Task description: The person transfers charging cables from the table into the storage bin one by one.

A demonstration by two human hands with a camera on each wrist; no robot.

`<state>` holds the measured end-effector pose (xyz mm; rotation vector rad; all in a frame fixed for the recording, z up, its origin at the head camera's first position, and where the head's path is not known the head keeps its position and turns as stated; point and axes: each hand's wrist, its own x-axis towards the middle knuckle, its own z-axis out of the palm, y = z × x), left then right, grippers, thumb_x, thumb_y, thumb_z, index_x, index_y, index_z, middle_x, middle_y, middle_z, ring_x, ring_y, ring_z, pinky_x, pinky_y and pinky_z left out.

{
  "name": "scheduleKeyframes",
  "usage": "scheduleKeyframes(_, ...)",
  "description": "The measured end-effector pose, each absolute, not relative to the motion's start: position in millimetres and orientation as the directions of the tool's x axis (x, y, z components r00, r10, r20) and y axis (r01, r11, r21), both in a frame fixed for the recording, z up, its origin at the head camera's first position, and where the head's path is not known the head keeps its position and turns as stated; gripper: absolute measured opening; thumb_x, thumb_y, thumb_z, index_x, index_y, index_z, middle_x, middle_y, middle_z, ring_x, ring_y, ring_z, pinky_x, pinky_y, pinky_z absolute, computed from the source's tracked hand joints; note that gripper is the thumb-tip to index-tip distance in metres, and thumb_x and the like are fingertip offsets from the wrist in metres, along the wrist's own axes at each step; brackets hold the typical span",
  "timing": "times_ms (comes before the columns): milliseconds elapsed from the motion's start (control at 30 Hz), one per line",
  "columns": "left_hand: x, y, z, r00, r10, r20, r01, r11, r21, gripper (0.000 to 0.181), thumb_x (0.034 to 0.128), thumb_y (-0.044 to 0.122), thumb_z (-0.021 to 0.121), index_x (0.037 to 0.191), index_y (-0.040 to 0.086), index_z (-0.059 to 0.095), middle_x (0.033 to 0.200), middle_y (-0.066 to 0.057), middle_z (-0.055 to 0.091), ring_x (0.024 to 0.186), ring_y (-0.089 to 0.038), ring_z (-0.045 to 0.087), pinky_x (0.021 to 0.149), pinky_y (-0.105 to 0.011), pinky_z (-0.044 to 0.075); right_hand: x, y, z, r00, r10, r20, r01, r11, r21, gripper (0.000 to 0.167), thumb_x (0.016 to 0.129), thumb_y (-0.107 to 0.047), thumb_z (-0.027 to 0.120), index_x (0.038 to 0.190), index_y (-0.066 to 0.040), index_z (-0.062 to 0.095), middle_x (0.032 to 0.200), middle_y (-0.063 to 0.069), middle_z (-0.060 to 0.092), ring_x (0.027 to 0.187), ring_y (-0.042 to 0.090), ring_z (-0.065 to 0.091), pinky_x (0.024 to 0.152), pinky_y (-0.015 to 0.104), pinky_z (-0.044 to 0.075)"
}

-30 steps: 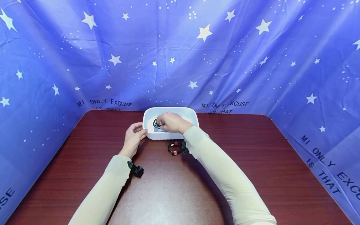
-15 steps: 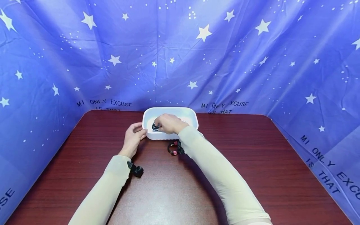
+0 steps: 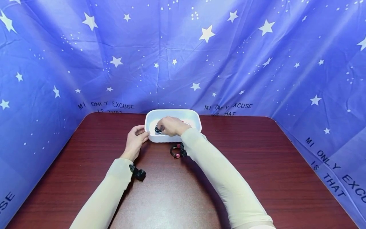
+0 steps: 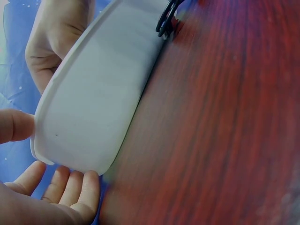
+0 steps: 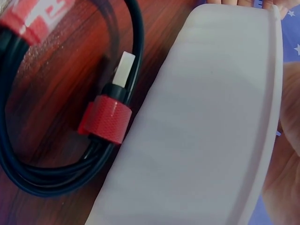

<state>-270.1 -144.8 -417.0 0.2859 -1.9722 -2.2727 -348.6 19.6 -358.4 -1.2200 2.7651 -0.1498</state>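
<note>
A white plastic box stands near the table's far edge. My left hand holds its left end, with the thumb at the rim and the other fingers bent against the end wall. Inside the box, my right hand has curled fingers on a coiled black cable, close to the left side. Those fingertips are partly hidden, and both wrist views show only the box's outer wall in front of that hand.
On the table before the box lies another coiled black cable with red bands, partly covered by the right wrist's camera; its metal plug shows up close. A bit of red shows in the box behind the right hand. A starry blue curtain surrounds the table.
My right hand has moved slightly left and lower in the box with the black cable, then stayed nearly still. My left hand has not visibly moved.
</note>
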Motion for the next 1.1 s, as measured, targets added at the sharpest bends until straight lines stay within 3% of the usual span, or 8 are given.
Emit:
scheduleKeyframes(733, -270.4, -146.0, -417.8, -0.974, -0.213, -0.073, -0.049, -0.117, 0.992, 0.047, 0.0878, -0.001, 0.061, 0.132, -0.002, 0.046, 0.125, -0.021, 0.053, 0.088, -0.009, 0.059, 0.093, -0.037, 0.05, -345.6, 34.3, -356.3, -0.702, -0.712, -0.009, -0.684, 0.678, -0.271, 0.021, 0.085, -0.016, 0.069, 0.106, -0.014, 0.068, 0.093, -0.002, 0.067, 0.088, 0.01, 0.06, 0.082, 0.028, 0.048)
scheduleKeyframes(1100, -270.3, -145.7, -417.5, -0.975, -0.212, -0.062, -0.035, -0.131, 0.991, 0.046, 0.0872, -0.002, 0.061, 0.131, -0.003, 0.046, 0.123, -0.021, 0.053, 0.086, -0.008, 0.059, 0.09, -0.035, 0.051, -337.3, 47.2, -351.0, -0.675, -0.734, 0.074, -0.71, 0.619, -0.336, 0.021, 0.087, -0.014, 0.067, 0.108, -0.01, 0.068, 0.09, -0.002, 0.067, 0.085, 0.009, 0.06, 0.082, 0.027, 0.048)
